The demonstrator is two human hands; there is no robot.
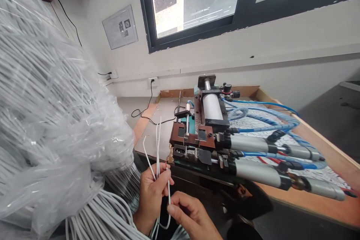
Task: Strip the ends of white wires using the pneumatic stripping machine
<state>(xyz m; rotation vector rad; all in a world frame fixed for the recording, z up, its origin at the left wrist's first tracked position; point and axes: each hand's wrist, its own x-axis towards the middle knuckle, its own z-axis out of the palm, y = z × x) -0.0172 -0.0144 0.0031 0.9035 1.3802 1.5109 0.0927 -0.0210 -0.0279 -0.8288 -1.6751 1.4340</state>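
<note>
The left hand (153, 191) grips several white cables (158, 142) upright before the table's (150, 127) near edge, apparently keeping them bunched; the right hand (189, 212) pinches one lower down, seemingly steadying it.

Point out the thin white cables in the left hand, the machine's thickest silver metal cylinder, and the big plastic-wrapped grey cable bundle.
Thin white cables (158, 155): head view, on the raised strands.
Thickest silver metal cylinder (212, 107): head view, mid-barrel.
Big plastic-wrapped grey cable bundle (56, 90): head view, on its wrapped side.
</note>
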